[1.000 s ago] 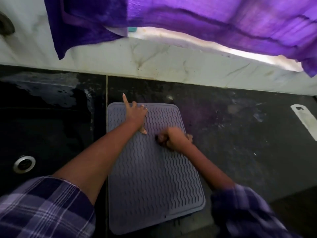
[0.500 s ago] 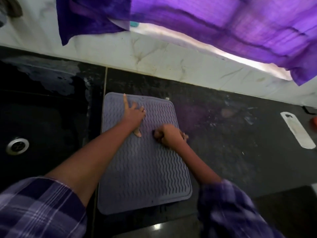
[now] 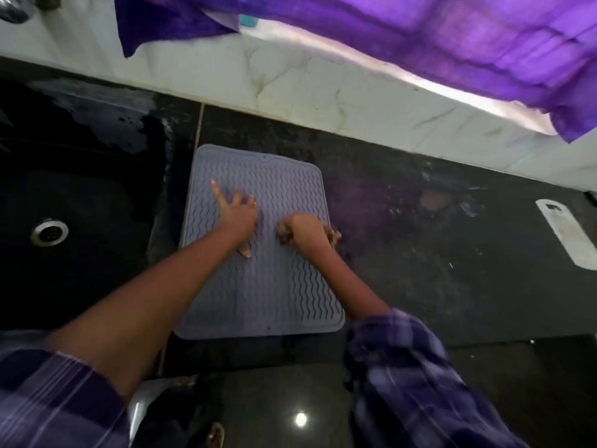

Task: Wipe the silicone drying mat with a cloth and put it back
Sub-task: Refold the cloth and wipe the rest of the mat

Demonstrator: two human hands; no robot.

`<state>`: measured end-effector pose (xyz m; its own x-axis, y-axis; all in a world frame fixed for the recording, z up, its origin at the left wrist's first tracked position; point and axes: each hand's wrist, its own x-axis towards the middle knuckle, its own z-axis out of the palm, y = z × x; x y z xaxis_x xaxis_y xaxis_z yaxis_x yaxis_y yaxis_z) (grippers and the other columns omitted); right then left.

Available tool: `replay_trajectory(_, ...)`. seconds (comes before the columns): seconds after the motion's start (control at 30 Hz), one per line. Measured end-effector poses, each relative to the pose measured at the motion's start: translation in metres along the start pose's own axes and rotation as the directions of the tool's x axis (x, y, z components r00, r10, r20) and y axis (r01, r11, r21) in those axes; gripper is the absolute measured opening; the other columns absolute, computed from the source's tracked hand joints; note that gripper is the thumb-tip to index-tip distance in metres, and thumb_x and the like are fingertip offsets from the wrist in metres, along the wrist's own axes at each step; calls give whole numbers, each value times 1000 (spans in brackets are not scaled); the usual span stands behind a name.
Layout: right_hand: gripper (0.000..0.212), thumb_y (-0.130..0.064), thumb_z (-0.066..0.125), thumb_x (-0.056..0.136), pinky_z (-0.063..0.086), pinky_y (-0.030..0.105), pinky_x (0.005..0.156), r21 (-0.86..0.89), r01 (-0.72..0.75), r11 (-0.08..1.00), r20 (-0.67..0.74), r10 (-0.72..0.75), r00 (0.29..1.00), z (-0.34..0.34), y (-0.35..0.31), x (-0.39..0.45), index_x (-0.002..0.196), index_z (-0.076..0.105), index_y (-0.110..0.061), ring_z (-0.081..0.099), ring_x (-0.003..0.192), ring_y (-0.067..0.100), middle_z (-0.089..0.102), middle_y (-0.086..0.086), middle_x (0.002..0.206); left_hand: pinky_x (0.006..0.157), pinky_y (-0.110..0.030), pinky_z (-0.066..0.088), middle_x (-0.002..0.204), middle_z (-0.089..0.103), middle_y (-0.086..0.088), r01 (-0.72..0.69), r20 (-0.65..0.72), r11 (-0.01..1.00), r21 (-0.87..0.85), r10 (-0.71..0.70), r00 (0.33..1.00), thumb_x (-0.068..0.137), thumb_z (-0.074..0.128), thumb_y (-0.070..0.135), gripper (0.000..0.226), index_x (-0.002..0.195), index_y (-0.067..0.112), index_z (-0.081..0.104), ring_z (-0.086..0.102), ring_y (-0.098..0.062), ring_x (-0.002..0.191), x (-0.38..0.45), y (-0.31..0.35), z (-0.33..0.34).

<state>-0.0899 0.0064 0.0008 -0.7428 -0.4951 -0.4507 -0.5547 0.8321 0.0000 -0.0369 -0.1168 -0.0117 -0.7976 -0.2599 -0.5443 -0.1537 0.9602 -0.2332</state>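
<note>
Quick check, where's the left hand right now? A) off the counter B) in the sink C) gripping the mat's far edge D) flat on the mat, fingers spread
D: the left hand lies open on the mat, fingers spread, inside its edges and to the right of the sink.

Grey-lilac wavy-ribbed mat (image 3: 258,295); black counter (image 3: 420,270); purple plaid sleeves (image 3: 403,367).

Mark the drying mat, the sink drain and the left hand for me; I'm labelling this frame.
drying mat (image 3: 277,295), head view, bare ribbed surface near its front.
sink drain (image 3: 49,231), head view, metal ring.
left hand (image 3: 237,215), head view, back of the hand.
</note>
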Motion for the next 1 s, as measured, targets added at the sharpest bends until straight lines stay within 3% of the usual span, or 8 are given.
replay_trajectory(0.2, 31, 2, 54, 85, 45, 37, 103, 47, 295, 954, 354, -292, 888, 17, 16, -78, 109, 70, -9, 61, 111, 24, 68, 9, 117, 102, -79, -1, 162, -1, -5, 49, -24, 998, -27, -49, 998, 70, 72, 61, 117, 155, 16, 6, -9, -34, 148, -23, 2, 7)
replay_trajectory(0.27, 30, 1, 54, 83, 47, 40, 100, 35, 317, 948, 207, -318, 925, -4, 12, -50, 102, 72, -12, 62, 105, 24, 69, 8, 111, 100, -80, -3, 162, -8, -7, 48, 15, 999, -6, -48, 999, 66, 72, 65, 127, 155, 13, -3, -14, -35, 147, -31, 8, 11)
replay_trajectory(0.4, 22, -14, 54, 87, 46, 37, 92, -48, 75, 996, -152, -81, 985, 6, -10, -6, 104, 68, -12, 62, 104, 30, 67, 11, 113, 101, -79, -6, 161, -15, -7, 27, 29, 997, 73, -29, 999, 64, 74, 64, 134, 153, 10, -12, -19, -33, 147, -41, 22, 21)
replay_trajectory(0.5, 26, -18, 53, 90, 45, 37, 95, -159, 67, 985, -120, -86, 989, 33, -18, -22, 111, 65, -8, 60, 110, 31, 64, 15, 119, 102, -78, -5, 162, -9, -6, 75, -8, 995, 58, -75, 997, 65, 74, 64, 132, 153, 10, -8, -14, -32, 148, -42, 22, 24)
replay_trajectory(0.63, 31, -16, 51, 93, 38, 42, 104, -97, 197, 976, 306, -159, 939, 65, 1, -100, 122, 57, -9, 50, 122, 30, 54, 11, 131, 102, -78, -4, 162, -10, -8, 93, 1, 994, 59, -93, 996, 62, 72, 69, 137, 153, 8, -11, -13, -33, 148, -43, 19, 26)
replay_trajectory(0.73, 34, 2, 53, 85, 47, 35, 97, 79, 330, 941, 221, -339, 914, 53, 17, -133, 115, 65, -7, 60, 112, 25, 64, 9, 122, 102, -79, -3, 162, -10, -8, 87, 0, 993, 78, -87, 996, 62, 72, 69, 138, 153, 8, -11, -12, -34, 148, -48, 23, 24)
replay_trajectory(0.83, 37, 7, 51, 80, 50, 34, 90, 179, 259, 949, 72, -275, 959, 35, 17, -103, 109, 70, -8, 64, 104, 27, 69, 11, 114, 103, -78, -3, 162, -10, -8, 89, -18, 991, 100, -88, 996, 65, 71, 68, 134, 153, 8, -11, -11, -34, 148, -49, 27, 24)
replay_trajectory(1.0, 29, -12, 49, 92, 38, 42, 101, -73, 298, 952, -46, -302, 952, 71, -1, -112, 119, 59, -7, 51, 117, 32, 56, 15, 126, 101, -78, -9, 162, -11, -6, 25, -19, 998, 62, -24, 1000, 67, 67, 70, 132, 153, 8, -11, -14, -33, 148, -42, 18, 18)
